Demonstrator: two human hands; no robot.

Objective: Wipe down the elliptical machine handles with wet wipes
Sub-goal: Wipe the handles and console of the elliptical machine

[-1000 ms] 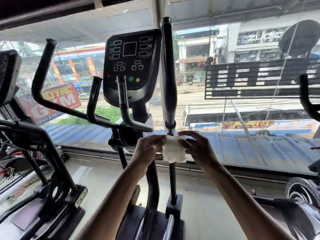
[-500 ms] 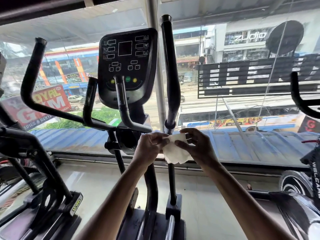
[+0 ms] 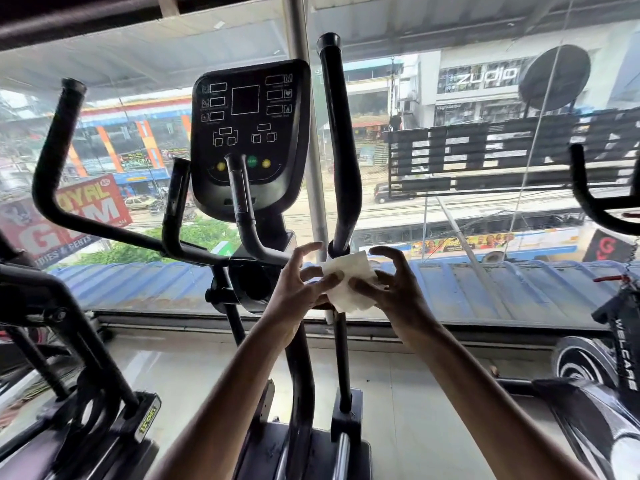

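A white wet wipe (image 3: 348, 284) is held between both hands in front of the elliptical, just below the foot of its tall right handle (image 3: 337, 147). My left hand (image 3: 298, 289) pinches the wipe's left edge, its upper fingers spread. My right hand (image 3: 394, 285) pinches the right edge, fingers arched above it. The long left handle (image 3: 52, 161) curves up at the far left. Two short inner handles (image 3: 242, 206) rise below the black console (image 3: 249, 133). The wipe touches no handle.
A second machine's frame (image 3: 62, 327) stands close on the left. Another machine's handle (image 3: 588, 202) and a striped shroud (image 3: 588, 368) are at the right. A large window (image 3: 485, 168) lies straight ahead, with a pale tiled floor (image 3: 415, 393) below.
Both hands loosened around the wipe: fingers that were closed over it now spread, holding it by its edges. The view shifted slightly, bringing the machine closer to the centre.
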